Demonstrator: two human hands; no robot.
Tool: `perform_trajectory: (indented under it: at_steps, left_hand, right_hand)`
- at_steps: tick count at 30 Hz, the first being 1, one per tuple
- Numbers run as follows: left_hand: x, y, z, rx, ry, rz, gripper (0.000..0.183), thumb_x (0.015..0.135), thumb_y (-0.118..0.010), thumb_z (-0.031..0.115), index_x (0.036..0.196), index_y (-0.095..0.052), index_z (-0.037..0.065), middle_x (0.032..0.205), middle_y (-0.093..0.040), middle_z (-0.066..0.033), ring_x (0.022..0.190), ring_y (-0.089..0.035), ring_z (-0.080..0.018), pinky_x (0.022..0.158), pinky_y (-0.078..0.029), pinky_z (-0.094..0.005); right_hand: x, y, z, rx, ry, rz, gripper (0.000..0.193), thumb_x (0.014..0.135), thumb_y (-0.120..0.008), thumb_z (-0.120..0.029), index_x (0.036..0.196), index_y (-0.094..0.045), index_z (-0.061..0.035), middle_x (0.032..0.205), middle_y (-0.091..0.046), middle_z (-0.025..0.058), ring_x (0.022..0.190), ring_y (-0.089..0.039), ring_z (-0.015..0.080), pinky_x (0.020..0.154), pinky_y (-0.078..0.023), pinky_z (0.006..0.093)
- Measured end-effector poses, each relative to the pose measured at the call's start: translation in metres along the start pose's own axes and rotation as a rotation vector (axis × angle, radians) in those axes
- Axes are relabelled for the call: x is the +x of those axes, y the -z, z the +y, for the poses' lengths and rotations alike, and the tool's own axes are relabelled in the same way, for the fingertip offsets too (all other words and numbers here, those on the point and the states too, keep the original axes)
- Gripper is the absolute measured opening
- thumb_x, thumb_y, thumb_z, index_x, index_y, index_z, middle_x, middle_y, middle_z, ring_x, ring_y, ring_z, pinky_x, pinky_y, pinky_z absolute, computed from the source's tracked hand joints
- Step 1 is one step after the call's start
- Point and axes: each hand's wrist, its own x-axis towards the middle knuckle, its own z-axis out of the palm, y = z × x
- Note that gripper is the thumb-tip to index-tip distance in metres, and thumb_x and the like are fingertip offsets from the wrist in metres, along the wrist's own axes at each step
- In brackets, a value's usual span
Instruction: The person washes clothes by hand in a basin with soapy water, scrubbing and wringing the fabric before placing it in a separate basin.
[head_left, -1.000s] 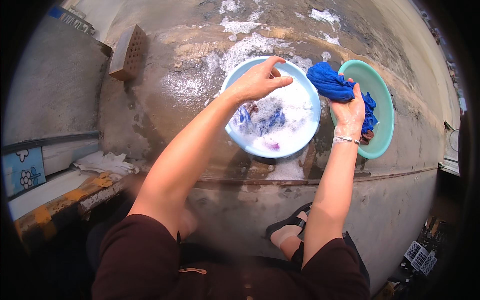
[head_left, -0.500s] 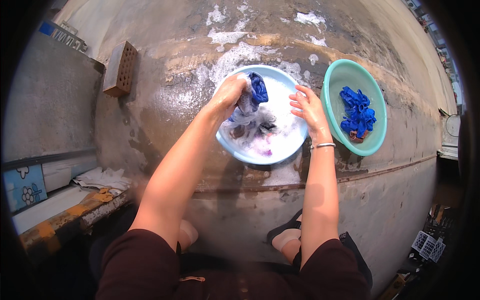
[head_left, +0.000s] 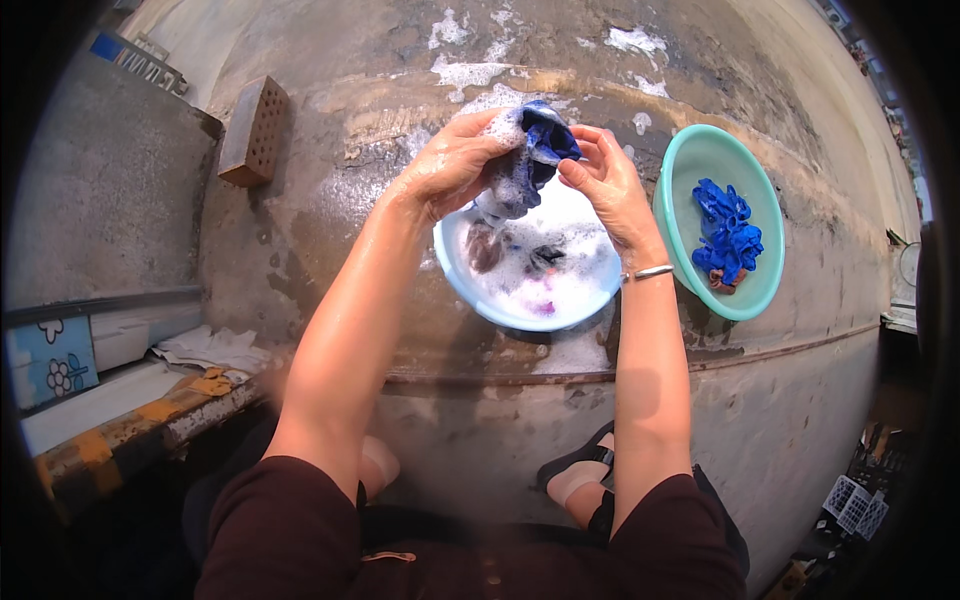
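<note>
Above the light blue basin (head_left: 530, 324) I hold a wet blue garment (head_left: 538, 140) up, its left side coated in suds. My left hand (head_left: 450, 165) is closed around the sudsy part. At the garment's right edge my right hand (head_left: 612, 195), with a silver bangle at the wrist, pinches the blue fabric between thumb and fingers. White foam (head_left: 515, 285) fills the basin below, and dark and purple-pink bits of cloth show through it. To the right stands a green basin (head_left: 668, 235) holding crumpled blue cloth (head_left: 728, 235) with some brown cloth at its lower end.
A brick with holes (head_left: 253, 132) stands on the wet concrete to the left. Foam patches (head_left: 470, 72) lie beyond the blue basin. A yellow-and-black edge (head_left: 130, 432) runs at the lower left. My feet are below the concrete ledge, near a white plastic crate (head_left: 855, 503) far right.
The blue garment has been lifted higher and a little right, off the suds. My right hand has moved up and left from beside the basin and taken hold of its edge.
</note>
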Motion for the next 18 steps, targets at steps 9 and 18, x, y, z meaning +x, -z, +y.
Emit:
perform_trajectory:
  at_steps: [9, 18]
  left_hand:
    - [0.013, 0.015, 0.001, 0.913, -0.041, 0.1, 0.018, 0.075, -0.07, 0.006, 0.091, -0.063, 0.002, 0.071, -0.06, -0.0028, 0.061, -0.054, -0.0102, 0.058, -0.045, -0.0273]
    - [0.001, 0.039, -0.096, 1.666, 0.194, -0.104, 0.029, 0.077, -0.062, 0.005, 0.105, -0.065, 0.004, 0.097, -0.066, -0.0239, 0.091, -0.064, -0.037, 0.079, -0.05, -0.0425]
  right_hand:
    - [0.0, 0.027, -0.026, 0.117, 0.22, 0.223, 0.004, 0.092, -0.055, -0.002, 0.095, -0.053, -0.0044, 0.087, -0.058, 0.0, 0.079, -0.054, 0.0056, 0.072, -0.045, 0.0221]
    - [-0.01, 0.032, -0.049, -0.154, 0.156, 0.166, 0.022, 0.089, -0.053, 0.003, 0.111, -0.054, -0.0023, 0.086, -0.063, 0.0027, 0.077, -0.057, 0.0052, 0.066, -0.046, 0.02]
